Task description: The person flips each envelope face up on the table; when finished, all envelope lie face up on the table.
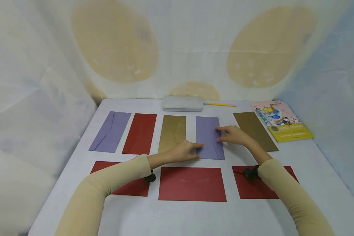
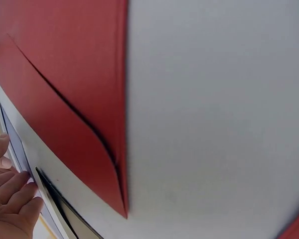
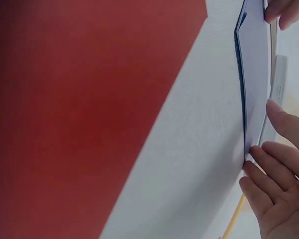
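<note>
Centre frame, my left hand [image 1: 184,151] and right hand [image 1: 234,135], fingers flat, press the purple envelope [image 1: 208,137]; its flap looks unsealed.

- purple envelope [image 1: 209,137] looks like matt paper, pretty smooth
- gold envelopes [image 1: 172,132] have a slight metallic sheen
- table [image 1: 177,216] is smooth matt white
- book [image 1: 283,121] cover's glossy

Soft, even light fills the head view; the table [image 1: 194,216] is bright, with faint shadows under the forearms and no hard glare. Its straight edges bow near the frame's borders. Both wrist views are close and warped: the red envelope [image 3: 79,119] beside the right hand's fingers [image 3: 276,169] is blurred and dim towards its left edge.
</note>
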Motion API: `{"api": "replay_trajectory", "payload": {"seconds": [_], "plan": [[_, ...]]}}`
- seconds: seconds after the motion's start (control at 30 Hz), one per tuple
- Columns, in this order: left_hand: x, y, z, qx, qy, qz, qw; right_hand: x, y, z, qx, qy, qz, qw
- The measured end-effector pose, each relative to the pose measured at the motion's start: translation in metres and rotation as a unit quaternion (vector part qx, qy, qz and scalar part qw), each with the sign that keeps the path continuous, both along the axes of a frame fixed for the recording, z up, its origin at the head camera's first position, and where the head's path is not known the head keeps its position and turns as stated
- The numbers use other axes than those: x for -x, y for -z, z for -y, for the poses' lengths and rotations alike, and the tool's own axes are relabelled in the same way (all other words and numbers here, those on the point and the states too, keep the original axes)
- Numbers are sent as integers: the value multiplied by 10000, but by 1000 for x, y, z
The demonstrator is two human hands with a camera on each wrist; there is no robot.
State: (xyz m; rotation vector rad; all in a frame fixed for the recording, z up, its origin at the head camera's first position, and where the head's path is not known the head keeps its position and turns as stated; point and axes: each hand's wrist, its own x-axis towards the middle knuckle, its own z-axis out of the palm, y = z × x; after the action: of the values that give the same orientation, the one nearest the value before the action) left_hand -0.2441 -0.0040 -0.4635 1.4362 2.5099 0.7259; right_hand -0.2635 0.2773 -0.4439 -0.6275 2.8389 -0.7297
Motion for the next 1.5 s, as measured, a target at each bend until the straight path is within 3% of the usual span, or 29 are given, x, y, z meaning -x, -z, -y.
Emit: {"api": "replay_trajectory", "payload": {"seconds": [0.37,0.57,0.87,1.17,1.5], "plan": [[-2,1,4,-218,-136,185,9995,1,1,-1,203,-78,-123,9997],[1,0,0,-358,16,55,9993,-1,-1,-7,177,94,78,9998],[1,-8,-29,-243,226,107,9994,-20,-6,-42,-45,628,186,9978],[0,-3,-58,-250,392,128,9988,-31,-12,-90,114,1271,308,9913],[3,-2,-90,-112,599,-75,9981,-36,-9,-127,-374,1669,334,9847]]}}
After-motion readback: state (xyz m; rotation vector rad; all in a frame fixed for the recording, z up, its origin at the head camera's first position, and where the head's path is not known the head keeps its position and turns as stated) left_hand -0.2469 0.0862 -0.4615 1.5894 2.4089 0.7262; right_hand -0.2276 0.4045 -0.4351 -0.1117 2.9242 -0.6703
